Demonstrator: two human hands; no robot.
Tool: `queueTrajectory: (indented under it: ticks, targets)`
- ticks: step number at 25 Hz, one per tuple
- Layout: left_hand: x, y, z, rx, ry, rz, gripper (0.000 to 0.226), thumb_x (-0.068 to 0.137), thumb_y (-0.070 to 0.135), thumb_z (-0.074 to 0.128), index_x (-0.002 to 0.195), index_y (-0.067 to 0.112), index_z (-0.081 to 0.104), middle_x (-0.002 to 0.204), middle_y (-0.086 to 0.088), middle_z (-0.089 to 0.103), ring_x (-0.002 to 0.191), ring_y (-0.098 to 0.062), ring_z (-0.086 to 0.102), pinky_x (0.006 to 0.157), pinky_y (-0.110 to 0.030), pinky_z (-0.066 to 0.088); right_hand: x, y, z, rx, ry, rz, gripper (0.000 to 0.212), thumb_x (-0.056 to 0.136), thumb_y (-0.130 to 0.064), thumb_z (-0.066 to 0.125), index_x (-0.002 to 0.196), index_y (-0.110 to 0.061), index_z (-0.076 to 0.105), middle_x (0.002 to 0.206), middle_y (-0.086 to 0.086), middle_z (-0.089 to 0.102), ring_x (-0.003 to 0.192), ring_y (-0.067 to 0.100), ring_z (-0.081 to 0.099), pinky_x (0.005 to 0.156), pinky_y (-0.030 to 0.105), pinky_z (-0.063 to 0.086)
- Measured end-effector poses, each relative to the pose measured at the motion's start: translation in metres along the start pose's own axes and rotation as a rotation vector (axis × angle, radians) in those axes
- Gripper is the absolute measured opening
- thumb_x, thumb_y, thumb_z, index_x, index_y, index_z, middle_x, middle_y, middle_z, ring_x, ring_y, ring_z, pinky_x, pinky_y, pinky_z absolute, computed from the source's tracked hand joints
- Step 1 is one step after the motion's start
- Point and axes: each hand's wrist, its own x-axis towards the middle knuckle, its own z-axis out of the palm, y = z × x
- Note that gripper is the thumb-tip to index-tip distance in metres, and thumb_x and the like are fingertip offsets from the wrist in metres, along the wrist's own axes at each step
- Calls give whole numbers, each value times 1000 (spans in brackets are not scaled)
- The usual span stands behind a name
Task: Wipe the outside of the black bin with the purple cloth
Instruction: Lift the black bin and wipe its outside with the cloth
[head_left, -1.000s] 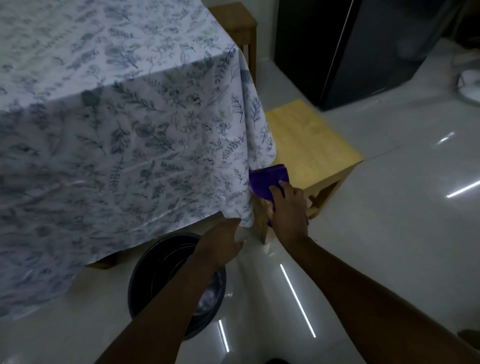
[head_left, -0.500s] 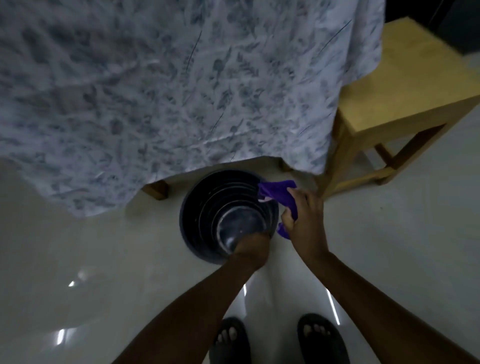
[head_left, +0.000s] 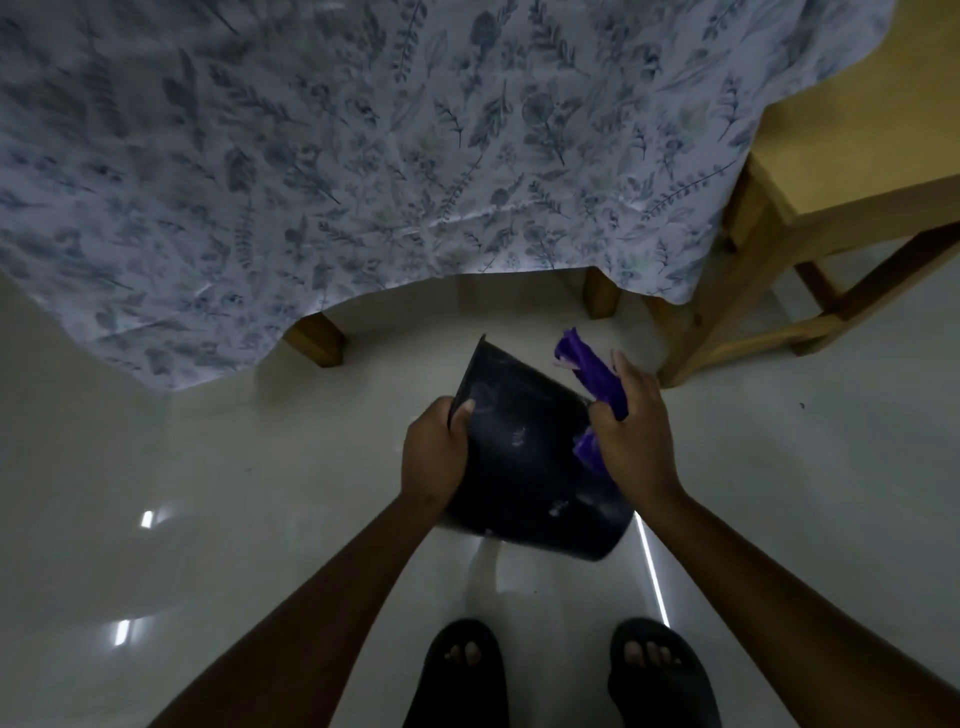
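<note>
While the black bin (head_left: 524, 467) hangs tilted in the air above the floor (head_left: 234, 493), its outer wall faces the camera and its base points down toward the person's feet. Left hand (head_left: 435, 457) grips the bin's left edge near the rim, thumb on the outside wall, other fingers wrapped behind and out of sight; grip closed tight on the bin. Right hand (head_left: 631, 431) sits at the bin's right side, fingers curled closed around the purple cloth (head_left: 592, 374). Cloth is bunched: one end sticks up above the hand past the bin's rim, another bit shows below the thumb, touching the bin's outer wall. Bin wall shows pale dusty smudges and a few small light specks.

Behind the bin, a desk covered by a white tablecloth (head_left: 363, 156) with blue-grey leaf print; cloth hem hangs low, two wooden desk legs (head_left: 317, 338) visible under it. Wooden stool (head_left: 831, 208) to the right, just beside the tablecloth's corner, its near leg close to the right hand. Floor is glossy pale tile with bright light reflections. Both feet in black slide sandals (head_left: 457, 680) at the bottom edge, below the bin. Lighting dim.
</note>
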Motion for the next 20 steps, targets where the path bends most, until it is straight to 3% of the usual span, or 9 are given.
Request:
queueTrajectory:
  ticks: [2, 5, 7, 10, 12, 14, 17, 20]
  targets:
    - [-7, -7, 18, -72, -12, -74, 32, 100, 34, 44, 82, 13, 58, 77, 0, 60, 73, -18, 59, 59, -20, 42, -10, 11, 11, -108, -97, 36, 65, 90, -23, 54, 149, -26, 28, 145, 4, 43, 122, 23, 50, 96, 38, 48]
    - [-10, -19, 36, -101, -13, -121, 34, 100, 34, 43, 84, 9, 59, 78, -3, 61, 72, -19, 58, 59, -19, 43, -32, 36, 38, -742, -178, -162, 68, 85, -49, 53, 146, -27, 34, 145, 6, 47, 116, 33, 52, 91, 45, 46]
    - [-6, -25, 41, -96, -14, -115, 36, 99, 39, 45, 89, 8, 60, 80, -4, 63, 73, -19, 60, 61, -23, 46, -30, 47, 46, -906, -162, -261, 67, 87, -58, 47, 144, -24, 37, 144, 8, 48, 120, 36, 49, 95, 50, 42]
    - [-4, -34, 44, -41, -35, -82, 34, 95, 43, 51, 95, 10, 59, 83, 1, 62, 74, -16, 61, 61, -20, 47, -22, 51, 59, -883, -140, -345, 68, 93, -58, 28, 148, -18, 29, 155, 7, 33, 144, 33, 24, 113, 53, 24]
    - [-5, -41, 44, -15, -31, -61, 32, 95, 42, 51, 98, 11, 58, 84, 2, 61, 74, -14, 59, 59, -14, 42, -23, 48, 75, -855, -164, -373, 67, 97, -54, 18, 151, -15, 23, 158, 7, 24, 148, 27, 14, 117, 50, 17]
    - [-6, -43, 44, -19, -28, -52, 32, 96, 41, 49, 100, 11, 58, 85, 2, 62, 74, -15, 59, 57, -13, 41, -17, 45, 86, -822, -203, -380, 61, 99, -46, 16, 151, -15, 23, 157, 8, 29, 146, 27, 22, 116, 46, 21]
    - [1, -40, 46, -34, -16, -72, 36, 96, 43, 49, 101, 9, 59, 91, -2, 66, 79, -18, 63, 63, -23, 47, 11, 46, 78, -766, -189, -312, 53, 100, -37, 21, 147, -15, 33, 150, 10, 41, 138, 27, 38, 111, 46, 35]
    - [7, -36, 47, -34, -9, -105, 37, 95, 43, 50, 101, 8, 60, 94, -6, 67, 80, -20, 62, 65, -25, 45, -4, 57, 67, -758, -132, -169, 54, 99, -37, 20, 148, -17, 29, 153, 8, 37, 142, 27, 32, 114, 44, 30]
